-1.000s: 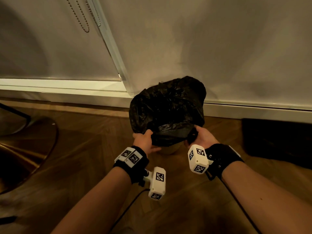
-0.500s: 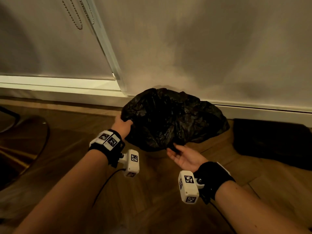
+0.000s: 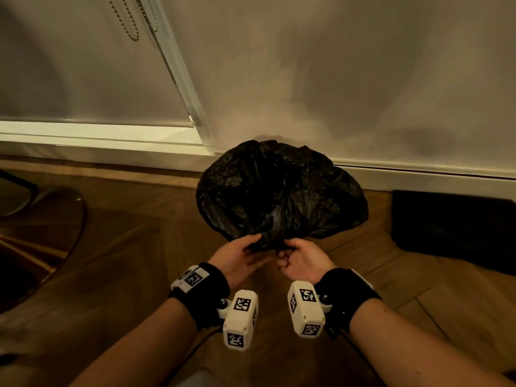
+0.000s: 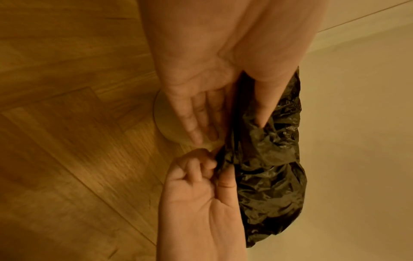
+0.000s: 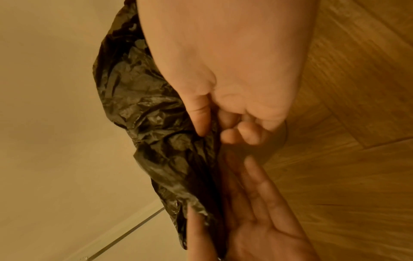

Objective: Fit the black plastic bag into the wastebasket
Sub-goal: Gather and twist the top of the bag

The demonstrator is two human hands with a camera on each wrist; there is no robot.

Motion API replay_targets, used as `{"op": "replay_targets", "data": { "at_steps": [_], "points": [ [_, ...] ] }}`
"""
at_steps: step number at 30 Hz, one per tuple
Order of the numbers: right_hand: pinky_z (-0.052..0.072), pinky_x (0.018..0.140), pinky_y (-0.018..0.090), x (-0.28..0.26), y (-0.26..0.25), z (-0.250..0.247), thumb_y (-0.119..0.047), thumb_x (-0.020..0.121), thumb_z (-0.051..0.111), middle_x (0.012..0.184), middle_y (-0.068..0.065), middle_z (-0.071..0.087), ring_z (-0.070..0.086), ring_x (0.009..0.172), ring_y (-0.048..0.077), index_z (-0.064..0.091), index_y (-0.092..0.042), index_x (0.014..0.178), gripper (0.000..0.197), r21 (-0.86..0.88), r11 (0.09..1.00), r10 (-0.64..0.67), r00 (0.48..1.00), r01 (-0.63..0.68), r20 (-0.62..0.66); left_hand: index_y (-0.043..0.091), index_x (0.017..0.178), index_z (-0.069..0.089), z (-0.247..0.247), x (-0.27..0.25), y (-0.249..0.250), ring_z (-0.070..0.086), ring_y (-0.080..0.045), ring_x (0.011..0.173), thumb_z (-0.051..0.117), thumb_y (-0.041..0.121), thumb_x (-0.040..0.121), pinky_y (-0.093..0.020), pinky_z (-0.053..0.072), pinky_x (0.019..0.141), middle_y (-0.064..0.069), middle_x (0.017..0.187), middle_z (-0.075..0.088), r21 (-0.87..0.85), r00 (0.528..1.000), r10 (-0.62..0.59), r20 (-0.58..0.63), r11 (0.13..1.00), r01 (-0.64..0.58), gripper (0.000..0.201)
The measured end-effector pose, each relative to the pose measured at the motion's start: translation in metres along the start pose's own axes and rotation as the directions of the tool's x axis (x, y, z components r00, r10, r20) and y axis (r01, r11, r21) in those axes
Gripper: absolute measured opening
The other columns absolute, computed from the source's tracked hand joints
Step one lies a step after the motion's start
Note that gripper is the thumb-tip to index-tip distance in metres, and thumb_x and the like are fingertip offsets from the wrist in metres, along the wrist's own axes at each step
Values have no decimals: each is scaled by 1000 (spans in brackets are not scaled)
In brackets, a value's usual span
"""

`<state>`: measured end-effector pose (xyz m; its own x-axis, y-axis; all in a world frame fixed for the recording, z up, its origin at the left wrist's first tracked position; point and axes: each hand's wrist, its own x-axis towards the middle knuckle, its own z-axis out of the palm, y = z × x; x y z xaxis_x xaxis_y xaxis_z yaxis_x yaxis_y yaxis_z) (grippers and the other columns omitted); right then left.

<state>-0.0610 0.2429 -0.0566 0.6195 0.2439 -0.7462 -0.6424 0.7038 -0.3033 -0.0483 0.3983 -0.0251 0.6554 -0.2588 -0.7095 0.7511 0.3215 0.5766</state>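
The crumpled black plastic bag [image 3: 279,191] billows over the floor by the wall and hides the wastebasket in the head view. My left hand [image 3: 251,244] and right hand [image 3: 284,247] meet at its near edge. In the left wrist view the left hand [image 4: 232,130] has its thumb on the bag [image 4: 268,176] with straight fingers beneath. A pale round piece of the wastebasket [image 4: 163,120] shows under those fingers. My right hand [image 5: 212,134] pinches the bag [image 5: 145,114] between thumb and forefinger, its other fingers curled.
A white baseboard [image 3: 418,180] runs along the wall right behind the bag. A dark mat [image 3: 452,224] lies on the wooden floor to the right. A round chair base [image 3: 42,233] sits at the left. A blind chain [image 3: 128,20] hangs at top left.
My left hand came in from the bag's left edge and my right hand closed on the bag. Both now meet at its near edge, and the bag has spread wider.
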Motion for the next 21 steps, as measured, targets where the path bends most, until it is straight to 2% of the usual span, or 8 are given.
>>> {"op": "replay_targets", "data": {
  "at_steps": [5,8,9,11,13,15,17,21],
  "points": [
    [24,31,17,-2,-12,-8,6,88,45,59,0,38,35,38,7,43,-12,72,24,-15,997,-75,984,74,-160,2,125,57,1,5,1,65,-26,100,60,4,88,-31,59,79,-17,119,65,-39,998,53,-41,998,-55,37],
    [51,46,22,-16,-18,5,-9,89,52,91,14,55,56,71,19,56,-4,94,7,174,975,-126,989,139,-82,5,126,56,0,3,1,66,-29,102,61,7,88,-30,61,72,-18,120,65,-35,999,50,-14,998,-50,39],
    [56,54,27,-17,-19,9,-19,90,57,105,15,57,58,85,24,57,-6,109,24,184,969,-157,986,165,-59,5,126,56,0,2,1,67,-29,100,61,9,88,-29,61,69,-19,119,66,-21,999,35,-6,999,-35,38],
    [57,62,34,-13,-19,15,-35,90,61,125,15,56,59,99,29,51,-15,129,45,181,955,-225,972,233,-61,5,127,55,2,0,1,72,-25,87,59,12,90,-26,60,59,-20,116,67,-3,1000,7,7,1000,-7,38],
    [54,67,36,-10,-19,17,-38,93,56,132,16,52,58,101,29,47,-15,136,50,233,943,-226,971,238,-74,3,131,52,4,0,0,73,-20,72,56,12,92,-21,57,52,-22,118,65,-8,1000,1,25,1000,0,40],
    [51,72,36,-9,-21,14,-38,96,49,125,18,55,57,97,28,49,-6,133,49,328,931,-156,987,162,-44,1,134,47,3,0,2,70,-16,59,50,12,95,-19,54,49,-23,119,61,-24,999,3,37,1000,-2,41],
    [49,77,37,-8,-26,12,-39,98,45,109,19,59,56,92,28,56,-1,116,44,390,918,-83,996,70,16,1,137,44,1,-1,7,70,-15,58,46,10,97,-19,54,49,-20,116,61,-66,1000,14,28,998,-12,41],
    [48,82,37,-1,-27,21,-36,99,45,100,17,60,54,89,25,59,-4,104,35,351,935,-56,998,59,-17,4,138,43,-9,0,14,67,-25,90,47,7,96,-25,58,55,-19,128,58,-115,998,44,-39,992,-49,42]
  ]
}}
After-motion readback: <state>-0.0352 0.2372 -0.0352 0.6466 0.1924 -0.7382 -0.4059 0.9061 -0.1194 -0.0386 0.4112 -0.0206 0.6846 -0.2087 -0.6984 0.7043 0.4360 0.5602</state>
